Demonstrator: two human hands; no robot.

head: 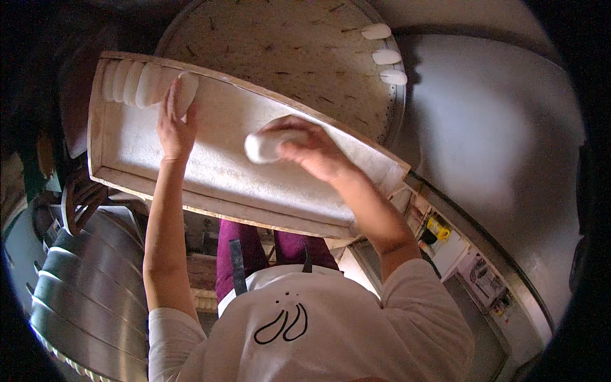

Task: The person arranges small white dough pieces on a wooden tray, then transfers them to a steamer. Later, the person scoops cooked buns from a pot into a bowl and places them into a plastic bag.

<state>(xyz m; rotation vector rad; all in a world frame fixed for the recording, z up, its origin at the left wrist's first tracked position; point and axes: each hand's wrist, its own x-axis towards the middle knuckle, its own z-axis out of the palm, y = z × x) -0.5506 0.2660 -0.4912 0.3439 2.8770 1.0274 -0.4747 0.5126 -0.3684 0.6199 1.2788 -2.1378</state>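
A long shallow wooden tray (229, 114) lies slanted before me. My left hand (175, 126) is over its far left part, fingers along an elongated white dough piece (190, 90). Just left of it, several similar dough pieces (128, 83) line up side by side in the tray's corner. My right hand (312, 148), blurred, grips another white dough piece (261, 148) above the middle of the tray. Beyond the tray sits a round steamer tray (286, 52) with a perforated rim and rows of short slits or marks. Three dough pieces (387, 57) rest along its right edge.
A large smooth metal surface (482, 124) spreads out on the right. Below its edge are shelves with a yellow item (438, 228). At lower left stand stacked metal steamer tiers (90, 291). The wooden tray's near edge is close to my legs.
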